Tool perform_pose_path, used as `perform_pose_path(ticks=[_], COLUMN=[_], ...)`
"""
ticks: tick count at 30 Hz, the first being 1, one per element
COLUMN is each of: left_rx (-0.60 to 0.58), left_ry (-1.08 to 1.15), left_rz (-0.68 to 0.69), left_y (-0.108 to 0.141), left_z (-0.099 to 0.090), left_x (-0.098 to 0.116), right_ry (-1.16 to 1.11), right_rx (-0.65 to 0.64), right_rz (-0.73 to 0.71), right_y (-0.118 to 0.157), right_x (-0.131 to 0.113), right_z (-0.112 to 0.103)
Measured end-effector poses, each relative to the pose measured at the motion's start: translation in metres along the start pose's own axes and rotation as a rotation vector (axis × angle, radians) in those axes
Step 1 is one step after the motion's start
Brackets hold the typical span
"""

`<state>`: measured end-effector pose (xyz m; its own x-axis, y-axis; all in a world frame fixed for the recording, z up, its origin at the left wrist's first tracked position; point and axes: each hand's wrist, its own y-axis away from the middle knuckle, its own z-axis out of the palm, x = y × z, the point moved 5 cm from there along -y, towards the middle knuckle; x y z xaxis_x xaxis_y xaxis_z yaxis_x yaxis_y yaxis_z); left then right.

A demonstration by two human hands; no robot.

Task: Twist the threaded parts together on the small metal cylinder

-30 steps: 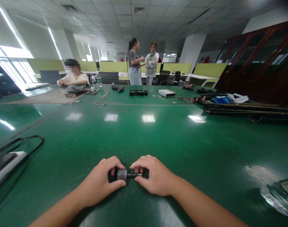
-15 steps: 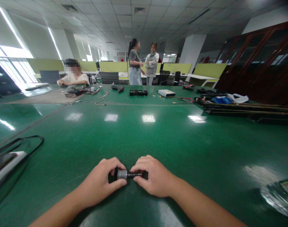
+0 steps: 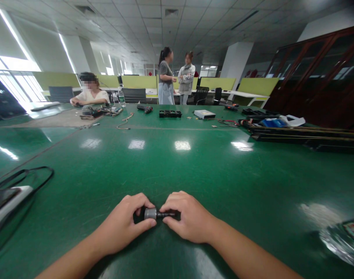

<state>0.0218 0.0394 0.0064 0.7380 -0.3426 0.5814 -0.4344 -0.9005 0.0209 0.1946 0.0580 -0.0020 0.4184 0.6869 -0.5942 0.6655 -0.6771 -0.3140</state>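
Note:
Between my hands, low over the green table (image 3: pixel 177 166), is a small metal part (image 3: pixel 150 214): a grey cylinder with a thin, dark, ridged shaft (image 3: pixel 166 214) sticking out to the right. My left hand (image 3: pixel 126 219) grips the cylinder, thumb on the near side and fingers on the far side. With thumb and fingertips, my right hand (image 3: pixel 190 217) closes about the shaft, whose far end disappears into the palm's shadow. I cannot tell whether the part rests on the tabletop.
A white-edged device (image 3: pixel 12 205) and black cable (image 3: pixel 45 174) lie at left; a clear plastic container (image 3: pixel 344 242) is at right. Farther back are a power drill (image 3: pixel 144 109), a black tray (image 3: pixel 170 114), a white box (image 3: pixel 204 114) and long dark bars (image 3: pixel 304 135). A person (image 3: pixel 91 93) sits across the table.
Both hands keep almost the same place and grip. My right thumb and fingertips have shifted very slightly along the shaft. The seated person's head has moved a little to the right.

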Motion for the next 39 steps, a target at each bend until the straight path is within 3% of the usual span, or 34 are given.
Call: perform_pose_path(ticks=[14,20,25,39], left_rx=[-0.025,-0.015,0.000,0.009], left_ry=[0.003,0.007,0.004,0.006], left_rz=[-0.006,0.000,0.008,0.018], left_y=[0.000,0.000,0.002,0.002], left_z=[-0.003,-0.003,-0.002,-0.002], left_x=[0.004,0.002,-0.001,-0.002], right_ry=[-0.023,0.009,-0.018,-0.005], right_rx=[0.017,-0.006,0.018,0.007], right_rz=[0.062,0.055,0.201,0.091], right_y=[-0.001,0.001,0.005,0.001], right_x=[0.003,0.015,0.032,0.020], right_z=[-0.003,-0.014,-0.024,-0.015])
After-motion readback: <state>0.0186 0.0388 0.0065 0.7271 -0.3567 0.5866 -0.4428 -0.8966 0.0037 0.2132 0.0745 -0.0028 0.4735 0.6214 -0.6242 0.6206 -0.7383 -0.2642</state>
